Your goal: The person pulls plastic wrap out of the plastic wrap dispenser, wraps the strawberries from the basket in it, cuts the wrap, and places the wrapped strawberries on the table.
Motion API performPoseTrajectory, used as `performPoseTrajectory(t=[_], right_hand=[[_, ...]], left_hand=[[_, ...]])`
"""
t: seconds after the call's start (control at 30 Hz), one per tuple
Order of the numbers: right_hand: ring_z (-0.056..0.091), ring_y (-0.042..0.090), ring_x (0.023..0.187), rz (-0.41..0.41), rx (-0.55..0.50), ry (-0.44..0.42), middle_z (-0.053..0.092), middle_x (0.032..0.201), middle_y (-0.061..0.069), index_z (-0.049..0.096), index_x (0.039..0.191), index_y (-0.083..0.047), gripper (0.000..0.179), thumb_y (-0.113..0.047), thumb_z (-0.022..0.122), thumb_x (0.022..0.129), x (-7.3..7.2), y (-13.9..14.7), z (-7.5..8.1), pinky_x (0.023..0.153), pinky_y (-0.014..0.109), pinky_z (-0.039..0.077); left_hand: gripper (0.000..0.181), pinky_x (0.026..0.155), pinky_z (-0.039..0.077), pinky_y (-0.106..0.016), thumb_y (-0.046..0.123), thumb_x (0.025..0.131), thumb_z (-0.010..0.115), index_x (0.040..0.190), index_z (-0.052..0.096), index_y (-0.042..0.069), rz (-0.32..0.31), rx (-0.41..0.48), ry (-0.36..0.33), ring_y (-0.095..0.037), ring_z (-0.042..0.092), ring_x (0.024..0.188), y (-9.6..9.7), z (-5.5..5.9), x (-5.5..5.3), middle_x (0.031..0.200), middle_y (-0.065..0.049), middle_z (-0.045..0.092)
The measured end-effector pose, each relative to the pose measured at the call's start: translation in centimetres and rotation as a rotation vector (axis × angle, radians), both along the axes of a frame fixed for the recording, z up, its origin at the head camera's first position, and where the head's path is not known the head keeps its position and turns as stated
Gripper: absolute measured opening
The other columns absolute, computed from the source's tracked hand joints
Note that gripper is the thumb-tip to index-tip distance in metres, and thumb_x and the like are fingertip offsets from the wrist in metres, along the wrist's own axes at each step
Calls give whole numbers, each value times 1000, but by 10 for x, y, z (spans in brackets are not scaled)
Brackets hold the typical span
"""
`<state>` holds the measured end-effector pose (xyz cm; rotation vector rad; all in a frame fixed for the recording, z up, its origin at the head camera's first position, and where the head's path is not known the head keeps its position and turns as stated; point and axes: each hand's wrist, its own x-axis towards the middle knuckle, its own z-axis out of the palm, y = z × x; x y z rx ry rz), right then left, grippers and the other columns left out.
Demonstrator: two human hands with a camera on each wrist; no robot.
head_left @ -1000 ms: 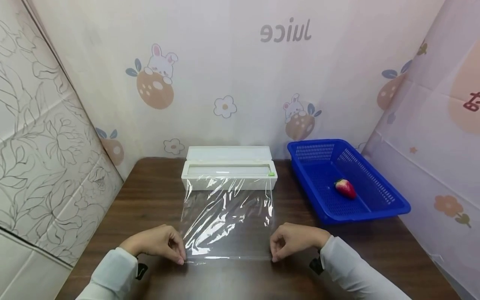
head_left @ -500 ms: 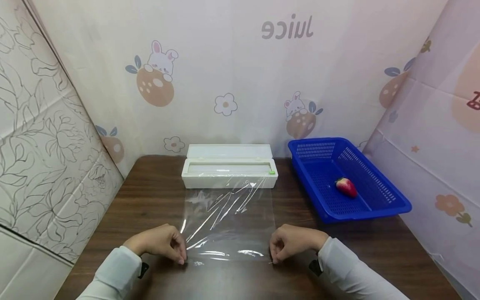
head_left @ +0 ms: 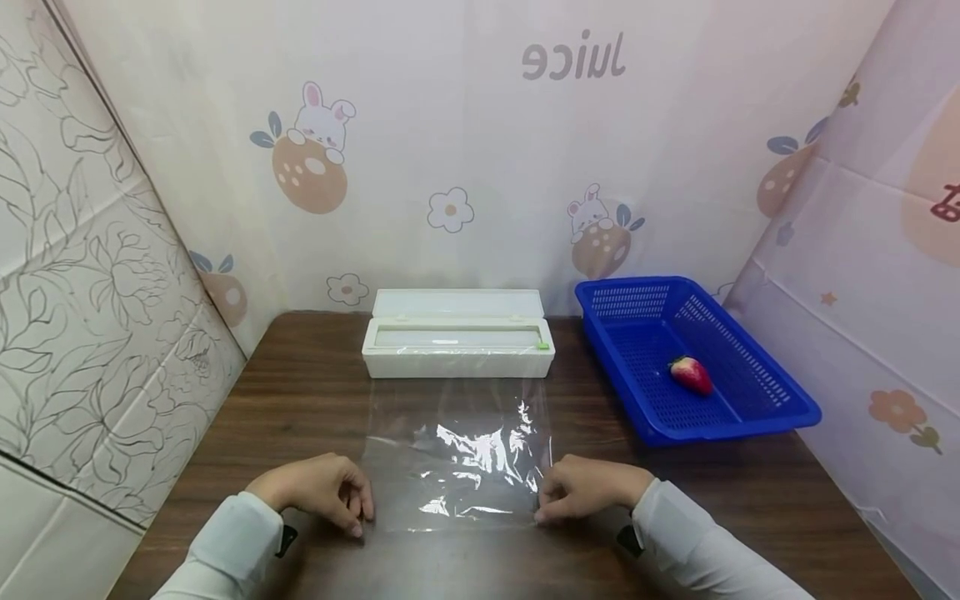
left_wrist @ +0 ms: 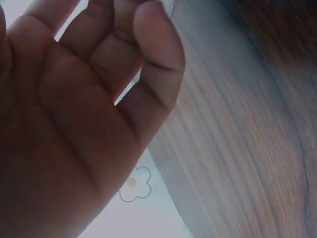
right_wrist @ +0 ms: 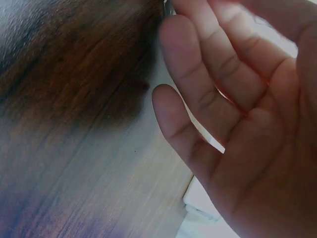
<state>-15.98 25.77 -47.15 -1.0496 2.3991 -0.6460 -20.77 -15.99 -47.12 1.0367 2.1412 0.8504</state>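
A sheet of clear cling film (head_left: 442, 450) runs from the white cling film dispenser (head_left: 459, 365) toward the front of the dark wooden table, lying low over it. My right hand (head_left: 592, 487) pinches the film's near right corner; a sliver of film glints by its fingertips in the right wrist view. Just off the near left corner is my left hand (head_left: 318, 492), its thumb and fingertips parted with nothing seen between them. In the left wrist view, the left hand's fingers (left_wrist: 158, 39) are loosely bent. The dispenser's lid (head_left: 457, 302) stands raised, and a green slider (head_left: 543, 345) sits at its right end.
A blue plastic basket (head_left: 622, 392) stands at the back right with a strawberry (head_left: 691, 375) inside. Patterned sheets line the back and both sides of the wooden table (head_left: 292, 392).
The film has settled lower, its shiny creases shifting toward the near right. My left thumb and fingers have parted from the film's corner. The right hand has barely moved.
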Motion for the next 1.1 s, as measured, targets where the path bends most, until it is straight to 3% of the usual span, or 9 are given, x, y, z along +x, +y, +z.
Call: performPoseTrajectory(t=[0.1, 0.2, 0.47, 0.6, 0.67, 0.77, 0.9, 1.0, 1.1], right_hand=[[50, -7, 56, -16, -8, -11, 61, 64, -18, 66, 79, -20, 5, -23, 69, 81, -1, 2, -2, 48, 12, 44], [52, -5, 57, -55, 5, -32, 60, 63, -17, 64, 81, -20, 14, -22, 76, 74, 0, 3, -3, 49, 14, 46], [50, -1, 62, -87, 26, -2, 57, 70, -9, 60, 92, -20, 40, -43, 81, 66, 3, 3, 0, 54, 17, 46], [51, 0, 60, -126, 8, -2, 58, 69, -10, 59, 93, -21, 38, -50, 73, 74, 2, 4, 3, 51, 19, 46], [51, 0, 57, -151, 1, 8, 58, 66, -12, 59, 91, -23, 32, -52, 66, 80, 0, 6, 6, 50, 20, 45], [49, 1, 55, -198, -7, 58, 56, 63, -14, 59, 86, -26, 25, -50, 56, 88, -4, 8, 8, 48, 20, 45], [49, 2, 57, -253, -38, 175, 57, 66, -14, 59, 83, -27, 21, -45, 53, 92, -10, 11, 10, 50, 22, 46], [52, 3, 63, -298, -70, 262, 61, 73, -13, 60, 86, -27, 15, -39, 55, 93, -14, 11, 12, 56, 24, 48], [54, 3, 66, -351, -95, 302, 64, 76, -11, 61, 89, -26, 10, -34, 58, 92, -16, 12, 14, 60, 26, 50]], left_hand=[[15, 55, 48, -20, 24, 72, 77, 84, 70, 18, 3, -8, -38, -6, 59, 62, -3, 1, 0, 68, 9, 66], [12, 57, 49, -22, 20, 74, 74, 85, 70, 16, 15, 0, -53, -7, 60, 63, -6, 2, 1, 69, 8, 68], [14, 55, 48, -22, 20, 77, 72, 88, 67, 15, 61, 39, 59, -4, 57, 61, -11, 5, -4, 69, 5, 67], [15, 56, 49, -23, 26, 80, 71, 90, 66, 16, 73, 65, 99, -5, 57, 62, -15, 5, -8, 71, 4, 68], [13, 57, 49, -23, 29, 82, 69, 89, 66, 18, 87, 75, 149, -4, 57, 63, -16, 5, -11, 71, 6, 67], [11, 60, 51, -26, 30, 85, 67, 89, 66, 20, 135, 96, 284, -3, 56, 67, -16, 4, -15, 74, 9, 65], [11, 66, 54, -32, 27, 87, 65, 94, 65, 18, 255, 117, 470, -3, 56, 75, -13, 2, -21, 82, 12, 64], [11, 71, 54, -36, 25, 87, 65, 97, 65, 20, 357, 107, 546, -3, 56, 80, -11, 3, -24, 87, 12, 63], [10, 74, 54, -38, 23, 87, 65, 97, 65, 22, 414, 98, 580, -5, 56, 84, -9, 2, -24, 90, 11, 63]])
